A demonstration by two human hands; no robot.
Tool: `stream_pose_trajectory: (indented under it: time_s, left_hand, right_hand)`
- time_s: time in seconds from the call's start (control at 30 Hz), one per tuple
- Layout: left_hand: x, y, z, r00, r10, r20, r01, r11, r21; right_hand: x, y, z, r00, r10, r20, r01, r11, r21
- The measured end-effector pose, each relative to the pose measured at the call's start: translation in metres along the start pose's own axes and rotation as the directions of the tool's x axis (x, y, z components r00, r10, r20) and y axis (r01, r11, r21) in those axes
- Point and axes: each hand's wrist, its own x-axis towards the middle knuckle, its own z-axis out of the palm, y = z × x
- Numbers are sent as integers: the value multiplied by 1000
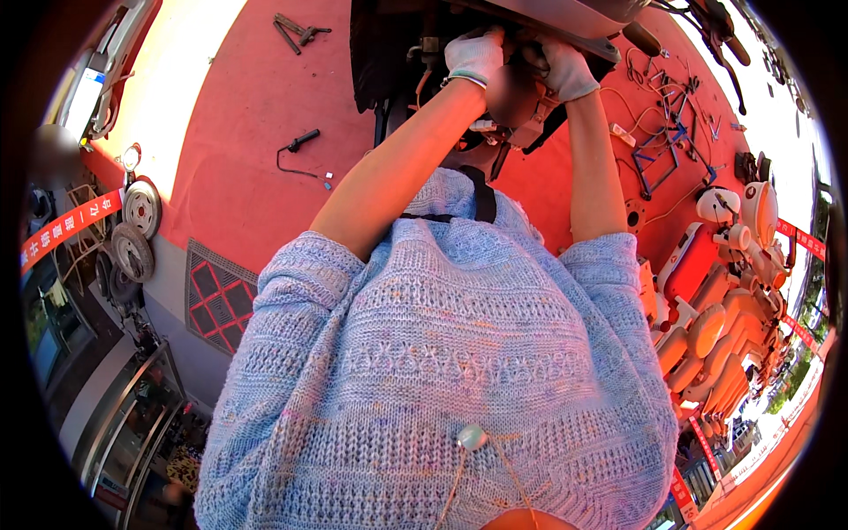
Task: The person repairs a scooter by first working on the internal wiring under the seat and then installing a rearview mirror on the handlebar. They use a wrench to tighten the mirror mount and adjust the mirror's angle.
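My left hand (473, 60) wears a white knit glove and reaches under the dark front panel (556, 18) of a vehicle, its fingers bent and partly hidden among the parts. My right hand (565, 66), also gloved, is curled just to the right beneath that panel; what either hand grips is unclear. Below and between them are a blurred dark area (512, 95), grey fittings (528, 128) and cables. A metal fitting (430, 46) hangs left of my left hand. My sleeves are rolled up on both arms.
A metal tool (300, 31) and cabled part (305, 139) lie on the red mat (230, 115). Rightward are hoses, a blue frame (671, 146) and parked scooters (707, 291). Wheels (132, 247), a grate (221, 291) and red barrier tape (71, 225) are at left.
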Motion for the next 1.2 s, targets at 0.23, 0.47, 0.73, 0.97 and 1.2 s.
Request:
stream_pose_trajectory:
  time_s: [0.23, 0.47, 0.73, 0.97, 1.2]
  left_hand:
    - [-7, 5, 6, 1000, -19, -2, 19, 998, -63]
    - [-11, 13, 2, 999, -45, 18, 43, 995, 84]
    - [-12, 16, 3, 995, -95, 37, 95, 995, 19]
    - [-12, 13, 4, 998, -58, 38, 58, 998, -4]
    - [-7, 9, -2, 1000, 11, -2, -11, 999, 52]
  right_hand:
    - [-5, -8, 1, 1000, -9, 6, 9, 1000, -8]
    - [-3, -6, -5, 995, -4, 97, 23, 982, -188]
    - [-6, -8, 2, 979, 202, 20, -200, 947, 251]
    - [-2, -1, 6, 982, 189, -8, -180, 944, 276]
    - [-19, -20, 15, 980, 188, -56, -177, 970, 165]
